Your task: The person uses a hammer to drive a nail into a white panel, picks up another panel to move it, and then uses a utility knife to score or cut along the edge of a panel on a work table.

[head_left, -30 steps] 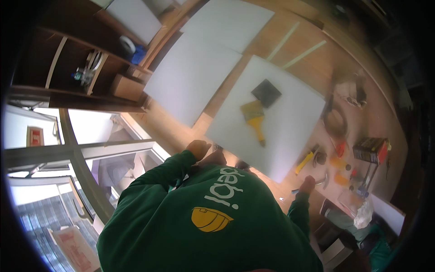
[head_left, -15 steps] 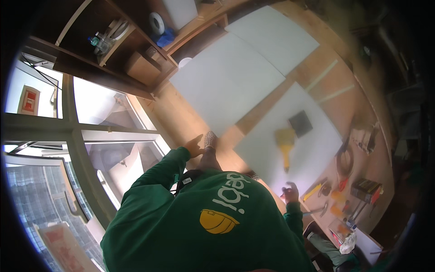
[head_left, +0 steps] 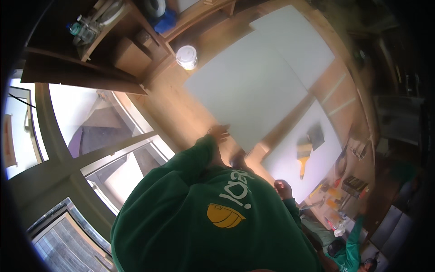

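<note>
My left hand (head_left: 219, 132) hangs with its fingers spread and nothing in it, near the closest edge of a large white sheet (head_left: 244, 81). On my right, my right hand (head_left: 283, 189) has its fingers curled in; no object shows in it. It appears beside the near edge of a smaller white board (head_left: 285, 158). On that board lie a wide paintbrush (head_left: 303, 159) with a yellow handle and a dark grey square pad (head_left: 316, 136). Neither hand visibly touches them.
A white bucket (head_left: 186, 57) stands beyond the large sheet, near an open wooden shelf (head_left: 136, 75). Tools and a dark box (head_left: 354, 186) lie at the right. A person in a green top (head_left: 351, 249) is at lower right. Windows (head_left: 95, 118) line the left.
My view has shifted, bringing the bucket fully into sight and another person in at lower right. My left hand has moved toward the large sheet; my right hand's fingers look more curled.
</note>
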The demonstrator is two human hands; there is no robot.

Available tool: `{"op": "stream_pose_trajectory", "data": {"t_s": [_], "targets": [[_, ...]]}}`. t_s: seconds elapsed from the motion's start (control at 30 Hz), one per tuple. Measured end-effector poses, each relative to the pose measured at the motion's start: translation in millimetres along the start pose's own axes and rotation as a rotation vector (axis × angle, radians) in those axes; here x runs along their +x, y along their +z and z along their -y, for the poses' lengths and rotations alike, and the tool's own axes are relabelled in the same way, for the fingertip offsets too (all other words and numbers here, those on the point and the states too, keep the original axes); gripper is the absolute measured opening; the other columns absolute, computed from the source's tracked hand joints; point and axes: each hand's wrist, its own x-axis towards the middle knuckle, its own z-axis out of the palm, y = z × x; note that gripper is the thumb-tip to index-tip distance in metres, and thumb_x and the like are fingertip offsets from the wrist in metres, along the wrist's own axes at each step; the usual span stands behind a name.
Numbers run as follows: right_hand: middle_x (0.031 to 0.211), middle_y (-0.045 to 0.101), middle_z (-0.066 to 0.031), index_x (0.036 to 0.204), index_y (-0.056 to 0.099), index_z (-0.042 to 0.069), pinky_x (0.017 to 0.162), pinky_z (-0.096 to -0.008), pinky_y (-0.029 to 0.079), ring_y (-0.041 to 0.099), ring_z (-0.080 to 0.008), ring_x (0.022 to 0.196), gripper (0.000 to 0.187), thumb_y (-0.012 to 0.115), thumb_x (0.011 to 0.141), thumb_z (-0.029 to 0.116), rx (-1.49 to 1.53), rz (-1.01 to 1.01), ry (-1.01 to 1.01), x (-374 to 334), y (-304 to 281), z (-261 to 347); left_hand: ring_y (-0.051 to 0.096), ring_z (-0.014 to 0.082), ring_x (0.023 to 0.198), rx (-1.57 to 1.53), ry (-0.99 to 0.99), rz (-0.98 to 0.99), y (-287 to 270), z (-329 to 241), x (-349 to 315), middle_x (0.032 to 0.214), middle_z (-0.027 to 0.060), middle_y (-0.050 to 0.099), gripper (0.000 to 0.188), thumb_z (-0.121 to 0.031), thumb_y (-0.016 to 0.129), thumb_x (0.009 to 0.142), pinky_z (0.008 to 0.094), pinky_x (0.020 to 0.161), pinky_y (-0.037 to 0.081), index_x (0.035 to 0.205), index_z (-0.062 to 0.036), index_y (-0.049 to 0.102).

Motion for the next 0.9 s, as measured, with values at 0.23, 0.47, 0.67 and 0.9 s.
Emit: {"op": "stream_pose_trajectory", "data": {"t_s": [0.23,0.47,0.67,0.9], "targets": [[0.079,0.064,-0.008,0.107,0.063,0.003,0.065,-0.0298,0.053,0.064,-0.016,0.069,0.026,0.063,0.095,0.026,-0.1,0.031,0.069,14.8,-0.8,64.9,0.051,0.0337,0.121,0.137,0.229,0.183,-26.1,50.9,57.0,0.135,0.015,0.048,0.057,-0.023,0.068,0.089,0.0449,0.1,0.044,0.139,-0.0081,0.043],[0.08,0.065,-0.0088,0.108,0.062,0.003,0.063,-0.0279,0.051,0.063,-0.0162,0.067,0.023,0.062,0.094,0.021,-0.164,0.027,-0.001,36.2,-14.3,90.5,0.05,0.0338,0.123,0.543,0.47,0.083,10.6,42.2,47.6,0.137,0.0186,0.047,0.06,-0.019,0.067,0.089,0.0455,0.102,0.044,0.142,-0.0065,0.041],[0.095,0.067,-0.0088,0.114,0.062,0.003,0.063,-0.0281,0.051,0.063,-0.0149,0.074,0.032,0.067,0.09,0.024,-0.167,-0.007,-0.033,73.5,-37.4,96.6,0.049,0.0361,0.123,-0.273,0.102,0.069,19.4,38.2,45.1,0.136,0.0182,0.047,0.056,-0.021,0.062,0.094,0.0501,0.104,0.043,0.142,-0.0047,0.038],[0.1,0.064,-0.005,0.113,0.061,0.008,0.075,-0.0334,0.053,0.063,-0.0169,0.088,0.034,0.067,0.09,0.032,0.575,0.049,-0.037,117.7,-45.8,132.4,0.051,0.0338,0.122,-0.235,0.152,0.024,41.9,-2.7,-33.0,0.135,0.0165,0.05,0.053,-0.023,0.057,0.095,0.0523,0.1,0.044,0.14,-0.0026,0.039]]}}
